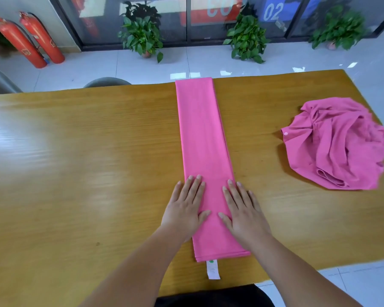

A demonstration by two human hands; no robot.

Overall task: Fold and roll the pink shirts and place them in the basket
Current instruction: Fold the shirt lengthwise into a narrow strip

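Folded pink shirt (203, 156), a long narrow strip lying along the middle of the table (75, 173). Left hand (185, 209) and right hand (244, 211) press flat on its near end, fingers spread, gripping nothing. Crumpled shirt (339, 144) lies well right of the strip. Uneven pressure while rolling would likely skew the layers.

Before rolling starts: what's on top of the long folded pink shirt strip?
Both hands lie flat on the long folded pink shirt strip near its close end: left hand, right hand. Otherwise bare. A white label pokes from underneath; inner folds are hidden.
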